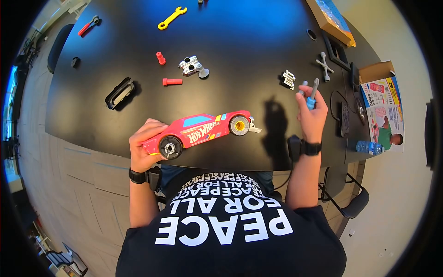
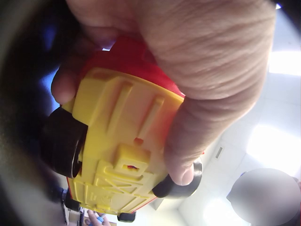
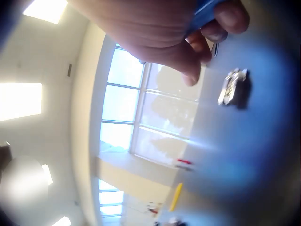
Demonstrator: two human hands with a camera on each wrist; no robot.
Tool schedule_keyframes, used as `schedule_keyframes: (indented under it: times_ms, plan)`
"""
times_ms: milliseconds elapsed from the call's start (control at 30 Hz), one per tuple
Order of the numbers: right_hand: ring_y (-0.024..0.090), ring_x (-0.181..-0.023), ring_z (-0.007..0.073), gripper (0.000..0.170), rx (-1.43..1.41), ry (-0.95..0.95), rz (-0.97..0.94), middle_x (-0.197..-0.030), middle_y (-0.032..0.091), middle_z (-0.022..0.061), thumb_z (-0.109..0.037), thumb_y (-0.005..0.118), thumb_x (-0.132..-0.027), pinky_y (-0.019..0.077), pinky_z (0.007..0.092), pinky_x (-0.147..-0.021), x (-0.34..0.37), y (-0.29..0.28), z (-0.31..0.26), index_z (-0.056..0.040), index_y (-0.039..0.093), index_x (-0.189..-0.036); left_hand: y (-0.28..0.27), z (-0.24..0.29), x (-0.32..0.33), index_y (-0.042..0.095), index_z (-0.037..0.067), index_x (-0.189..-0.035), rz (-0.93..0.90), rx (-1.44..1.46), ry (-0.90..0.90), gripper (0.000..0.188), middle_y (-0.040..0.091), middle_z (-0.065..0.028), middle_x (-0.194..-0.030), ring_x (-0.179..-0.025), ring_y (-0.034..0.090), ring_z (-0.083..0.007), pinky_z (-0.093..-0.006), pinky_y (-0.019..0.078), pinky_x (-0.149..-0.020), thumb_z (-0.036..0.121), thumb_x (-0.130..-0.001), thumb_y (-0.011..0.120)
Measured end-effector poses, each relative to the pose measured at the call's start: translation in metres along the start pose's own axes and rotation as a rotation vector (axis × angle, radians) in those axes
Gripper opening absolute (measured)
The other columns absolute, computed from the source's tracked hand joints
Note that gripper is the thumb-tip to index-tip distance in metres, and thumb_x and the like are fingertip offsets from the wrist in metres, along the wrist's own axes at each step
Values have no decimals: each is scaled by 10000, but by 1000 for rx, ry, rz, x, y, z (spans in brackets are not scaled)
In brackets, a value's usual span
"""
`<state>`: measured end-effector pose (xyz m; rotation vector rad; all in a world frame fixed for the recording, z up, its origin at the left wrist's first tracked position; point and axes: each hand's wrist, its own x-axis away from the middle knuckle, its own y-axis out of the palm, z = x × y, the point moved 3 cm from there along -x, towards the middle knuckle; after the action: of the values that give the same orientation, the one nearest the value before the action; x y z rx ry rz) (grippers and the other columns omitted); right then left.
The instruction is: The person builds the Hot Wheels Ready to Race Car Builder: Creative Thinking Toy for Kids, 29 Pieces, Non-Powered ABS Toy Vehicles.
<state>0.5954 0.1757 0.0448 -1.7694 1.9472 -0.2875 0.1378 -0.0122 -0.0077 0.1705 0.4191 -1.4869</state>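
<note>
Left hand [image 2: 211, 52] curls round the Hot Wheels car [image 1: 200, 128], likely so it won't wobble; right hand [image 1: 314, 119] grips a screwdriver [image 1: 311, 101].

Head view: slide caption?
Left hand holds a red toy car; right hand holds a blue-handled screwdriver at a black table.

Two hands are in sight, one left hand [image 1: 146, 141] and one right hand [image 1: 314, 115]; there is one toy car [image 1: 198, 131], showing four wheels [image 2: 61, 146] across its underside; one blue-handled screwdriver [image 1: 311, 103]; one small grey piece [image 1: 303, 84]; two red bolts [image 1: 172, 82]; two silvery engine-like parts [image 1: 288, 79]; one yellow wrench [image 1: 171, 18]; one red-handled tool [image 1: 87, 27]; one cross-shaped wrench [image 1: 325, 67]; one hollow black oval part [image 1: 110, 100]; two wristbands [image 1: 313, 148]; two cardboard boxes [image 1: 382, 106]; one water bottle [image 1: 369, 147].
</note>
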Motion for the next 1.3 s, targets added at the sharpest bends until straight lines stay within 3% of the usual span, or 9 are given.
schedule_keyframes:
  times_ms: [33, 100, 367, 633, 700, 833, 1033, 1100, 1300]
  plan:
    - [646, -715, 84, 277, -321, 215, -123, -1092, 787, 76, -107, 822, -1009, 503, 264, -606, 13, 5, -23, -58, 777, -1279, 0, -1, -1, 788, -63, -1285, -6, 1, 1, 763, 781, -190, -1185, -1077, 680, -324, -447, 535, -963, 410, -736, 1028]
    - [516, -609, 5, 216, -534, 157, -330, -981, 777, 66, -90, 766, -1060, 372, 211, -505, 38, 15, -65, -38, 775, -1270, 0, 0, 0, 790, -57, -1282, -5, -34, 27, 747, 783, -189, -1184, -1074, 679, -324, -449, 538, -962, 396, -738, 1028]
    - [523, -613, 11, 193, -659, 335, -761, -853, 747, 38, -110, 738, -1086, 381, 208, -540, 81, 42, -99, -26, 764, -1258, 10, 15, 5, 803, 0, -1253, 42, -186, 143, 621, 795, -171, -1180, -1044, 667, -326, -446, 545, -946, 315, -763, 1019]
    - [576, -691, 42, 200, -491, 285, -684, -844, 695, -15, -95, 789, -1043, 457, 252, -620, 89, 58, -99, -29, 734, -1225, 23, 49, 5, 780, 45, -1236, -31, -272, 278, 597, 810, -166, -1169, -987, 647, -318, -449, 516, -873, 389, -804, 1006]
    - [565, -714, 60, 229, -107, 96, -405, -825, 656, -25, -92, 815, -1016, 480, 268, -686, 91, 56, -92, -29, 694, -1200, 24, 57, 6, 793, 43, -1222, -35, -373, 296, 604, 809, -158, -1177, -990, 643, -320, -439, 518, -877, 411, -793, 1004]
    - [553, -736, 62, 240, -79, 106, -344, -895, 659, -6, -104, 827, -1008, 471, 260, -700, 98, 59, -71, -45, 662, -1173, 29, 76, 2, 840, 71, -1178, 44, -475, 288, 543, 815, -95, -1193, -955, 615, -269, -387, 527, -837, 367, -753, 1002]
    - [619, -824, 119, 429, -272, 389, -526, -1075, 659, 40, 0, 740, -1029, 532, 313, -719, 106, 23, -81, -59, 671, -1448, 32, 96, 3, 848, 93, -1202, 58, -660, 254, 523, 817, -72, -1186, -950, 609, -271, -388, 531, -844, 266, -723, 967]
    - [647, -826, 179, 561, 144, -333, -416, -1087, 645, 79, 54, 761, -981, 550, 332, -727, 104, 15, -90, -89, 679, -1517, 34, 100, 1, 852, 100, -1208, 47, -709, 267, 509, 816, -68, -1185, -953, 607, -274, -382, 528, -842, 247, -730, 946]
    - [645, -804, 194, 506, 127, -219, -313, -1104, 638, 81, 83, 840, -883, 532, 335, -699, 107, 9, -90, -104, 805, -1352, 43, 114, -6, 865, 128, -1198, -27, -794, 286, 486, 814, -39, -1178, -951, 599, -268, -374, 529, -834, 212, -722, 916]
